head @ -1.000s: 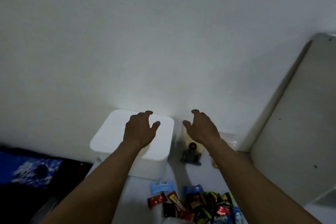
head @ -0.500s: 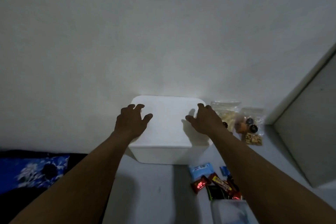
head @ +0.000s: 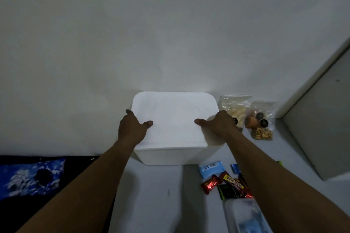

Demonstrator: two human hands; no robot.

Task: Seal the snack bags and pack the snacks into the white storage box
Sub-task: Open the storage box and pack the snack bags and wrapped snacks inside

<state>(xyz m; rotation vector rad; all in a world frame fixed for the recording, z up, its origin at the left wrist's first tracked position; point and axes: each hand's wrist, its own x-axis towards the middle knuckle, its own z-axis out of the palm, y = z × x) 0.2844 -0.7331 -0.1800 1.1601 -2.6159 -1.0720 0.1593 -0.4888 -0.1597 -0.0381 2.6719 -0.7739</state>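
The white storage box (head: 173,115) stands against the wall with its lid on. My left hand (head: 132,128) grips the lid's left edge, thumb on top. Opposite it, my right hand (head: 219,126) clasps the right edge the same way. Two clear snack bags lie right of the box: one with pale sticks (head: 233,107), one with mixed snacks (head: 260,121). A heap of small wrapped snacks (head: 223,181) lies in front of the box on the right, partly under my right forearm.
A grey surface (head: 161,195) holds everything. A blue patterned cloth (head: 32,178) lies at the lower left. A pale panel (head: 320,125) leans at the right. A translucent pack (head: 244,217) sits at the bottom edge.
Both hands came down from above the box and spread apart onto the lid's two side edges. The view shifted so the box sits in the centre.
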